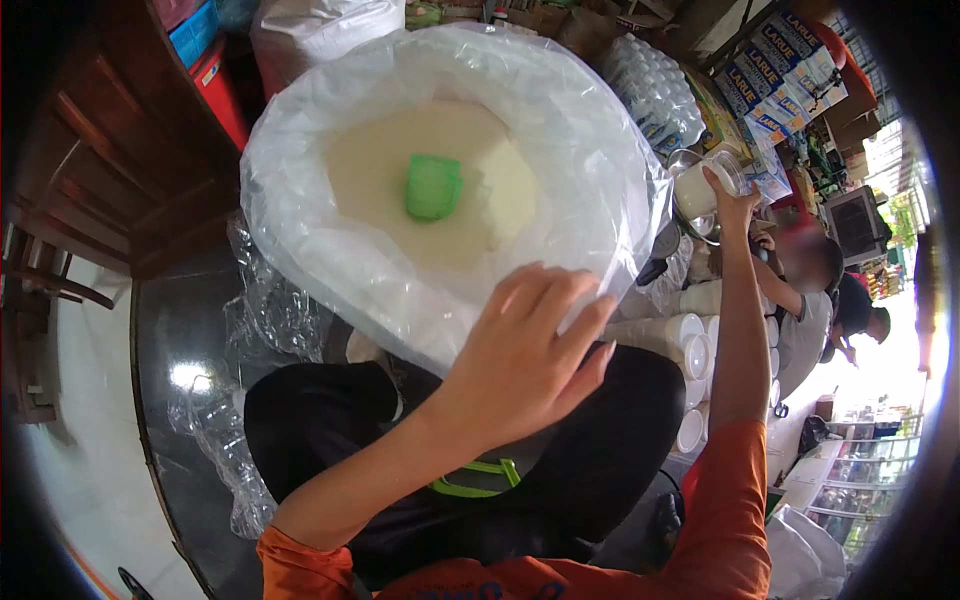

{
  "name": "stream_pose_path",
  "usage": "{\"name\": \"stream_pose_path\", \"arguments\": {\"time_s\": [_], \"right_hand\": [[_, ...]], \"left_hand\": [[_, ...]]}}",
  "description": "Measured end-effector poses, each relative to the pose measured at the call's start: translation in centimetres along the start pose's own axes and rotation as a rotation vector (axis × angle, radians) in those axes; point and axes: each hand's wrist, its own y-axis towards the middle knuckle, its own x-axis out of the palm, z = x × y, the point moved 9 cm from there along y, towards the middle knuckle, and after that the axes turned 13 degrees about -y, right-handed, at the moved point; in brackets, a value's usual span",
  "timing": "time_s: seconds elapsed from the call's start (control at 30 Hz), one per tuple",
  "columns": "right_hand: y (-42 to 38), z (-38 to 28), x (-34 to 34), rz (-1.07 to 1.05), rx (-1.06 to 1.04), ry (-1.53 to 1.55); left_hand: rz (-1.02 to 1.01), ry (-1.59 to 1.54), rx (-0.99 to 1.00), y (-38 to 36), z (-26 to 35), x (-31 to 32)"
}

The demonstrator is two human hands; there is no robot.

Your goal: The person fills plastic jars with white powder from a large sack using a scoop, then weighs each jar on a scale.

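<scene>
A large clear plastic bag [290,190] stands open before me, filled with a pale granular substance [385,175]. A green scoop [433,187] lies on that substance near the middle. My left hand [535,350] rests at the bag's near rim, fingers stretched out and thumb apart. At the far right, my right hand [738,200] grips a clear plastic jar [697,190] with white contents. That jar is tilted and overlaps a round shiny metal dish [683,160] behind it.
Stacked white tubs [680,345] stand right of my knee. A white sack [325,35], wrapped bottles [650,95] and LARUE cartons [780,75] are at the back. Crumpled plastic [225,440] lies left. A person [805,310] sits at right; a green strap-like piece [480,480] is by my lap.
</scene>
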Motion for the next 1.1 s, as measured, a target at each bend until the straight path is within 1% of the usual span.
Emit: {"name": "stream_pose_path", "arguments": {"time_s": [0.03,0.07,0.1,0.17,0.2,0.23,0.3,0.37,0.43,0.47,0.5,0.57,0.63,0.67,0.73,0.8,0.87,0.93,0.97,1.0,1.03,1.07,1.1], "right_hand": [[-0.8,-0.6,-1.0,0.107,0.001,0.007],[-1.2,-1.6,-2.1,0.171,-0.030,-0.091],[-1.4,-2.2,-2.8,0.168,-0.036,-0.091],[-2.8,-4.8,-6.5,0.292,0.045,0.130],[-6.7,-10.0,-9.2,0.307,-0.012,0.475],[-9.0,-13.6,-11.5,0.306,-0.016,0.482],[-12.8,-22.5,-14.3,0.121,-0.349,0.707],[-18.0,-29.6,-15.7,0.042,-0.517,0.735],[-22.3,-34.0,-12.5,-0.271,-0.603,0.909],[-25.0,-36.0,-10.9,-0.365,-0.650,0.826],[-27.7,-37.5,-9.3,-0.456,-0.692,0.735],[-31.6,-39.4,-7.2,-0.474,-0.785,0.359],[-34.2,-39.4,-3.5,-0.398,-0.868,0.011],[-35.0,-39.2,-2.0,-0.401,-0.861,0.010],[-36.7,-38.4,2.5,-0.559,-0.881,-0.138],[-36.6,-37.8,5.1,-0.569,-0.848,-0.167],[-36.5,-37.8,6.3,-0.581,-0.836,-0.183],[-36.5,-37.0,7.8,-0.770,-0.771,-0.164],[-36.6,-37.1,7.9,-0.772,-0.778,-0.165],[-36.3,-36.8,8.0,-0.770,-0.761,-0.180],[-35.9,-36.5,7.9,-0.766,-0.742,-0.198],[-35.8,-36.2,8.0,-0.762,-0.733,-0.205],[-35.5,-36.5,7.4,-0.654,-0.755,-0.188]], "left_hand": [[0.006,-0.001,-0.006,-0.1,0.1,-0.5],[-0.005,0.057,-0.056,-0.1,0.0,-1.0],[-0.016,0.111,-0.107,-0.2,-0.2,-1.4],[0.009,0.158,-0.138,-0.8,-0.6,-2.6],[0.021,0.220,-0.165,-1.1,-1.3,-3.2],[0.029,0.285,-0.192,-1.6,-2.0,-3.6],[0.022,0.335,-0.196,-2.5,-2.8,-3.2],[-0.169,0.451,-0.273,-3.5,-3.2,-1.2],[-0.213,0.454,-0.321,-3.8,-3.5,-0.5],[-0.260,0.446,-0.364,-4.0,-3.8,0.1],[-0.264,0.437,-0.362,-4.3,-3.9,0.4],[-0.287,0.453,-0.351,-4.8,-4.4,0.6],[-0.299,0.467,-0.353,-5.2,-4.7,0.8],[-0.309,0.473,-0.357,-5.5,-4.8,0.9],[-0.317,0.430,-0.363,-5.5,-5.0,0.8],[-0.321,0.386,-0.373,-5.6,-5.3,0.7],[-0.242,0.313,-0.348,-5.6,-5.3,-0.1],[-0.215,0.267,-0.368,-5.5,-5.8,-0.7],[-0.201,0.209,-0.375,-5.4,-6.0,-0.8],[-0.146,0.188,-0.346,-5.1,-5.6,-1.5],[-0.145,0.181,-0.340,-5.0,-5.7,-1.7],[-0.080,0.237,-0.292,-4.7,-5.5,-2.4],[-0.018,0.291,-0.243,-4.5,-5.2,-3.1]]}}
